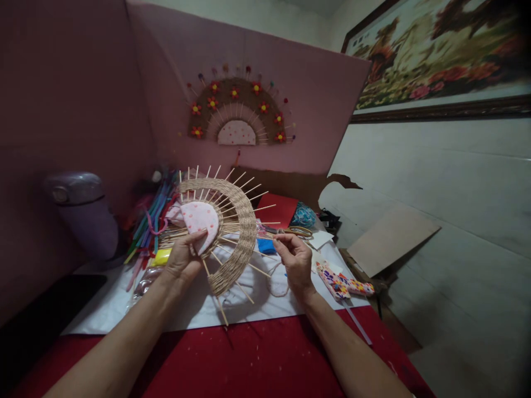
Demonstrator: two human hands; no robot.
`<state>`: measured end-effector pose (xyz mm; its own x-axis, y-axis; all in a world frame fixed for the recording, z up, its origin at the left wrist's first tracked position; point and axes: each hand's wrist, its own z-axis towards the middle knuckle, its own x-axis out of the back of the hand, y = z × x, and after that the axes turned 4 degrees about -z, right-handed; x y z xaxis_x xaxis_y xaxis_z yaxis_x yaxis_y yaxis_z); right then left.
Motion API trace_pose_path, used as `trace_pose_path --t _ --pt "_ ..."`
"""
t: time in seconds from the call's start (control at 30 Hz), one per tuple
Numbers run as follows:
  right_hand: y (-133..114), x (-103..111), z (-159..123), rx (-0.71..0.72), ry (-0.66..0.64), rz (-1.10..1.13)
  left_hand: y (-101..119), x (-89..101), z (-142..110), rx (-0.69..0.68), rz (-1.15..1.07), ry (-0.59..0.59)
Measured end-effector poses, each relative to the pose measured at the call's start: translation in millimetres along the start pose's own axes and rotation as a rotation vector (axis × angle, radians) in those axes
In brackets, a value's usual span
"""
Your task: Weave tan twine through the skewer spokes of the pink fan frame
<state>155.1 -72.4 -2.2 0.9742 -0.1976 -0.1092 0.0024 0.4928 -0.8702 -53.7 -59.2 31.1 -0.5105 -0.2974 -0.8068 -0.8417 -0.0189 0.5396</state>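
One woven half-ring of brown cord is raised above a white sheet, and it marks the centre of the dial for every direction here. Pale sticks cross the weave and fan outward from about 11 o'clock, through 3, to 6. Inside its curve sits a white padded half-disc with reddish dots.

At 8 o'clock the left hand grips the half-disc, its thumb pressed on the dotted face. Just past 3 o'clock the right hand has thumb and forefinger pinched together at the outer end of one stick; whether a strand also lies between them is too small to tell. A loose loop of cord lies near 4 o'clock, below that hand.

Toward 9 o'clock lie colourful fuzzy stems, with a purple bottle farther out. A red card and a ball of blue yarn are between 2 and 3, and flower-print fabric is near 4. At 12, a flower-trimmed woven half-circle shows against a pink board. Red cloth spreads at 6.
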Motion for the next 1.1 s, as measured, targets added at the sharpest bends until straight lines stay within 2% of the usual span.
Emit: trace_pose_path --t 0.1,0.3,0.57,0.73,0.9,1.1 --pt "0.5 -1.3 0.2 -0.042 -0.033 0.040 -1.1 3.5 2.3 -0.020 0.022 -0.100" --pt "-1.8 -3.5 -0.8 -0.138 -0.132 0.053 -4.0 5.8 2.3 0.045 -0.008 -0.131" --pt "-2.3 -5.7 -1.9 -0.112 -0.034 0.188 -2.2 14.4 13.3 0.070 -0.043 -0.092" --pt "-3.1 -7.3 -3.0 -0.083 -0.035 0.160 -2.9 17.9 15.3 0.113 -0.050 -0.090" --pt "-3.8 -4.2 -3.7 -0.001 -0.001 0.064 -2.6 17.0 15.1 0.054 -0.035 -0.139" --pt "-2.7 -2.3 -4.4 0.043 0.001 -0.017 -0.6 9.0 8.2 0.012 -0.010 -0.098"
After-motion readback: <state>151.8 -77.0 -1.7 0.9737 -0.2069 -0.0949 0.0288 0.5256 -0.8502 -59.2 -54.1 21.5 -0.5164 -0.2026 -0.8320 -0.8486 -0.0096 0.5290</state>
